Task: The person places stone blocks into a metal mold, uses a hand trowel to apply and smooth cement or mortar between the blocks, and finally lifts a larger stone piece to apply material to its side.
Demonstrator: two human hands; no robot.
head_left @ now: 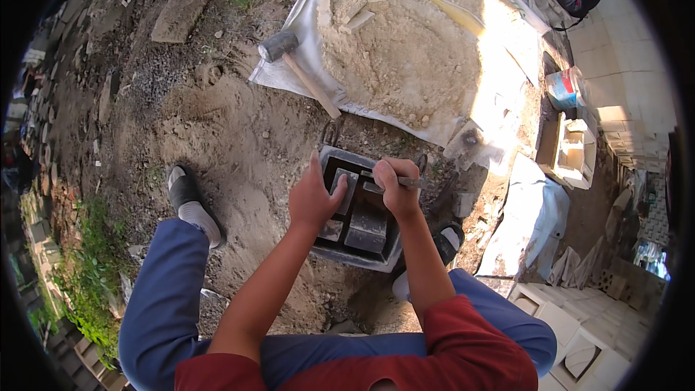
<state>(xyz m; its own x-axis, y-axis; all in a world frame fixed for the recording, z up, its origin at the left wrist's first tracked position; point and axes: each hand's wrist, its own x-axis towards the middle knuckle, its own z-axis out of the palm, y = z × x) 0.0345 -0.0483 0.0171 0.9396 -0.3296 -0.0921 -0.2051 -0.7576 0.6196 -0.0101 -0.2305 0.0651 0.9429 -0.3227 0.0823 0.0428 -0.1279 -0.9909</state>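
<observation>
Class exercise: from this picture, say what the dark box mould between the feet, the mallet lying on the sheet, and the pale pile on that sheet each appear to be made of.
Box mould: probably metal, with thin, straight, dark matt walls. Mallet: dark, dull head, possibly rubber, on a pale wooden-looking handle. Pile: dry sand or a sandy mix, grainy, pale tan and lumpy, heaped on a white sheet.

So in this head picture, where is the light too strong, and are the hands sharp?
In the head view, sunlight burns out the right edge of the sand pile and pale paving; the left hand, right hand and dark mould lie in even shade, fairly sharp; the fisheye rim is black and bends edges.
</observation>
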